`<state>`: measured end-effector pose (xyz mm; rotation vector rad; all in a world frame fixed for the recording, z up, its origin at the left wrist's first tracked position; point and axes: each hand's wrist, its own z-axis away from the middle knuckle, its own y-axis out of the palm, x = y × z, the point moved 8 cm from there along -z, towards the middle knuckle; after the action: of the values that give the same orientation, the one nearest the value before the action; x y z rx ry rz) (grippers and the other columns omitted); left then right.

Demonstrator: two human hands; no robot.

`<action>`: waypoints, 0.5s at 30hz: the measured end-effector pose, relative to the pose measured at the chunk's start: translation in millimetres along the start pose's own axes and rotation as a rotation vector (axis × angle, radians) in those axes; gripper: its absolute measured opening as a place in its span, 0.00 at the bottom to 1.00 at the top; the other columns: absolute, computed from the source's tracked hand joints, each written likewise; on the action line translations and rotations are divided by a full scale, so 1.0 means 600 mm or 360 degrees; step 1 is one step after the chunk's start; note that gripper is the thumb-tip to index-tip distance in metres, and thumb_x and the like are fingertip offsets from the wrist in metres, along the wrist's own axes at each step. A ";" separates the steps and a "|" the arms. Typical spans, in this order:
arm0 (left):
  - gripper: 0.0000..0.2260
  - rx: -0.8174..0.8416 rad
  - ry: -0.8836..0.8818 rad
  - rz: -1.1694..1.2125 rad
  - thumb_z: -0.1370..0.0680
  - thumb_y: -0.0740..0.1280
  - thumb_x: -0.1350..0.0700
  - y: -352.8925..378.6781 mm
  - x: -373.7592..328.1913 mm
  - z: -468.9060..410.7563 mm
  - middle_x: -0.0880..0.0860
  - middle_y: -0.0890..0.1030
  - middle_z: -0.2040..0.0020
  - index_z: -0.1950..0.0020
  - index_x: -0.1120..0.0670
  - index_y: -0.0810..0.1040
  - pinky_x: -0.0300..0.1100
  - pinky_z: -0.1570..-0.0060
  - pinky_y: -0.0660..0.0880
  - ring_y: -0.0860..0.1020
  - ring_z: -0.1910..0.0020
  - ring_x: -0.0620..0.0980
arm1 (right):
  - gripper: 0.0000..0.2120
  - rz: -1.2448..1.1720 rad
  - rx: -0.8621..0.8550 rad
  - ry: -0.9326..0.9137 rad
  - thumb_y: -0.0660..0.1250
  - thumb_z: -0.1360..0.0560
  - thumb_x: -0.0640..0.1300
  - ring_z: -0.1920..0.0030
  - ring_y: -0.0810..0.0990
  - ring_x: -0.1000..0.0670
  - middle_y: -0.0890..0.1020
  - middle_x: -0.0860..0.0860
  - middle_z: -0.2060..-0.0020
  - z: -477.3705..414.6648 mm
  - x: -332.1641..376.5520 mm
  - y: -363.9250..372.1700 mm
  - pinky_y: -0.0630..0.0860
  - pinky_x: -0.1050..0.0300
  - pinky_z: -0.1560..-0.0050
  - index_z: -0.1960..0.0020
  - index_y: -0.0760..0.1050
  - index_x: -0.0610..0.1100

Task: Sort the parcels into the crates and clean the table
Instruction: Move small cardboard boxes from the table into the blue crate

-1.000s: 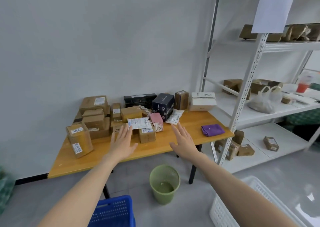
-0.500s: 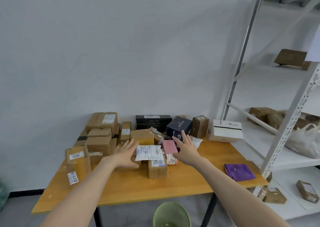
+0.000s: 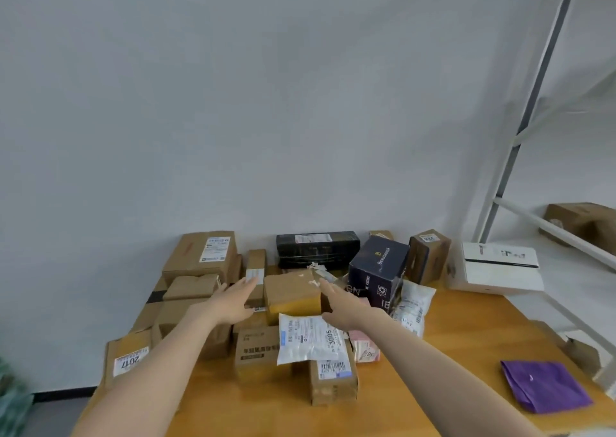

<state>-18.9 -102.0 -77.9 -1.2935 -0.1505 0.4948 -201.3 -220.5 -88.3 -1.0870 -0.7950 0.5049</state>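
At the near edge, two bare forearms reach forward over the wooden table (image 3: 450, 353), where a purple pouch (image 3: 546, 390) lies flat by itself near the right corner. Ahead of the arms the parcels sit in a crowded cluster. A small brown box with a barcode label (image 3: 333, 383) stands nearest, with a white mailer marked 3005 (image 3: 310, 340) lying across its top. A printed brown box (image 3: 255, 353) is just to its left and a pink box (image 3: 365, 346) just to its right. Further left, a tilted box labelled 2017 (image 3: 128, 360) leans at the table's edge. Past these, the left hand (image 3: 230, 300) and the right hand (image 3: 340, 306) are both spread, fingers straight, holding nothing. They flank a plain brown box (image 3: 291, 291) in the middle of the pile; whether either hand touches it cannot be told. A white padded bag (image 3: 411, 303) leans against a navy box (image 3: 378, 270) to the right. Along the wall stand a large labelled carton (image 3: 200, 253), a black box (image 3: 318, 248), a small upright brown box (image 3: 428, 256) and a white box (image 3: 496, 266). A white shelving rack (image 3: 520, 136) rises at the far right.
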 end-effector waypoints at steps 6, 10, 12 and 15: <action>0.35 0.0254 -0.0018 -0.0045 0.20 0.60 0.56 -0.015 0.024 -0.096 0.49 0.38 0.22 0.22 0.49 0.39 0.49 0.25 0.48 0.46 0.23 0.48 | 0.33 0.0118 0.0314 -0.0059 0.60 0.22 0.46 0.24 0.52 0.43 0.46 0.51 0.22 -0.156 -0.046 -0.008 0.59 0.43 0.27 0.22 0.47 0.49; 0.31 0.0195 -0.0032 -0.0089 0.19 0.57 0.58 -0.030 0.026 -0.162 0.47 0.43 0.22 0.22 0.50 0.42 0.48 0.25 0.48 0.46 0.23 0.48 | 0.29 0.0083 0.0283 -0.0049 0.59 0.21 0.45 0.27 0.61 0.44 0.59 0.48 0.25 -0.224 -0.050 -0.018 0.66 0.46 0.30 0.23 0.52 0.50; 0.30 0.0271 -0.0059 -0.0052 0.20 0.56 0.60 -0.005 0.024 -0.190 0.47 0.50 0.23 0.22 0.47 0.46 0.49 0.25 0.53 0.53 0.24 0.52 | 0.27 0.0119 0.0331 -0.0108 0.58 0.21 0.45 0.29 0.65 0.44 0.64 0.48 0.27 -0.252 -0.046 0.006 0.67 0.48 0.32 0.24 0.54 0.53; 0.30 0.0484 0.0004 -0.0058 0.22 0.55 0.63 0.054 0.015 -0.227 0.52 0.55 0.23 0.23 0.46 0.51 0.50 0.28 0.61 0.60 0.26 0.54 | 0.28 0.0158 0.0411 -0.0245 0.56 0.20 0.44 0.26 0.59 0.44 0.56 0.49 0.24 -0.282 -0.032 0.054 0.60 0.47 0.29 0.23 0.50 0.53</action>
<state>31.7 -212.5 -148.2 -0.9924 -0.0924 0.4653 -81.4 -319.7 -164.9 -0.8581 -0.7881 0.7610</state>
